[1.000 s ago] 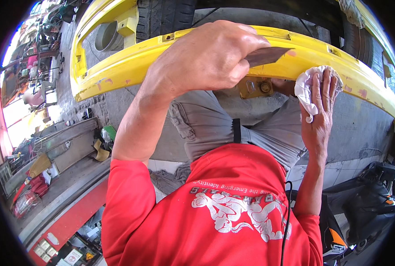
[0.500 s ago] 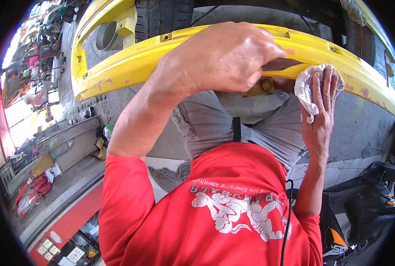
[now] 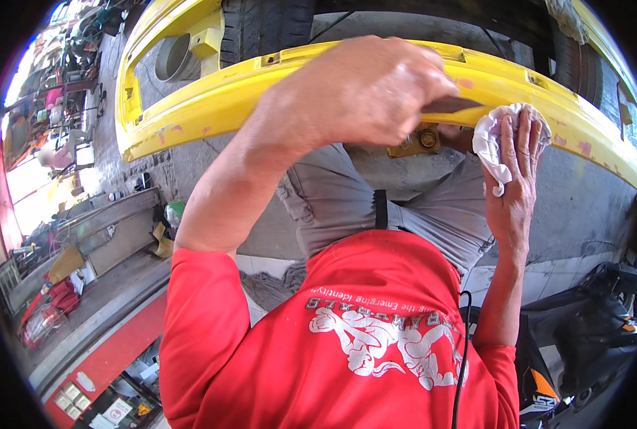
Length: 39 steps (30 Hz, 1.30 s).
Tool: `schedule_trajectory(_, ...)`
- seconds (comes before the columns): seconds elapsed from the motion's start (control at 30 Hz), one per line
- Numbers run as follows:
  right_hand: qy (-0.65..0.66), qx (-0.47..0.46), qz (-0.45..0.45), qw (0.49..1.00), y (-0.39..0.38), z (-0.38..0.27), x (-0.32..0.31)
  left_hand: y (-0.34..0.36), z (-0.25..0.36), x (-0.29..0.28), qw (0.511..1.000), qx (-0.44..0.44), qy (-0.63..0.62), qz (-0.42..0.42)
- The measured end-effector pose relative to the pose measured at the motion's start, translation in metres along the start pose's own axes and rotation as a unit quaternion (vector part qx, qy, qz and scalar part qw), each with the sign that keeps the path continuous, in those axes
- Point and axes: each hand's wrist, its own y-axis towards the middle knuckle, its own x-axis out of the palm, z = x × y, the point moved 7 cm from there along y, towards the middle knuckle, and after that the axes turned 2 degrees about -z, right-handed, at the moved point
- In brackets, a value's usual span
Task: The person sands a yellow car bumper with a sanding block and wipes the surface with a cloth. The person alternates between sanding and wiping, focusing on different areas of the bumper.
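Note:
A curved yellow vehicle panel (image 3: 211, 112), like a bumper, runs across the top with pinkish worn patches. My left hand (image 3: 365, 89) is closed in front of its middle, knuckles up. A thin dark-brown sheet (image 3: 453, 105), which looks like sandpaper, sticks out to the right of its fingers and tapers to a point; the rest is hidden by the hand. My right hand (image 3: 515, 168) lies with its fingers along a crumpled white cloth (image 3: 490, 141), held against the panel's lower edge, right beside the sheet's tip.
Black tyres (image 3: 265, 32) stand behind the panel. Below it, between my legs, sits a yellow object (image 3: 420, 141) with a round dark part. A black motorbike (image 3: 583, 336) with orange marks is close at my right. A cluttered bench (image 3: 111, 243) stands at left.
My right hand and the cloth have shifted slightly left. The brown sheet now shows narrower, its tip a little further left. My left hand is almost in the same place.

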Motion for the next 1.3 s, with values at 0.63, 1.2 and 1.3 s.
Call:
schedule_trajectory(0.63,0.000,-0.007,-0.001,1.000,0.004,-0.005,-0.004,-0.017,-0.012,-0.013,1.000,0.006,-0.012,0.014)
schedule_trajectory(1.2,0.001,0.000,-0.002,1.000,0.001,0.003,0.000,-0.041,-0.013,-0.026,1.000,0.004,0.000,0.029)
schedule_trajectory(1.3,-0.003,-0.014,0.001,1.000,0.001,0.002,0.000,-0.042,-0.018,-0.022,0.998,-0.029,0.003,0.049)
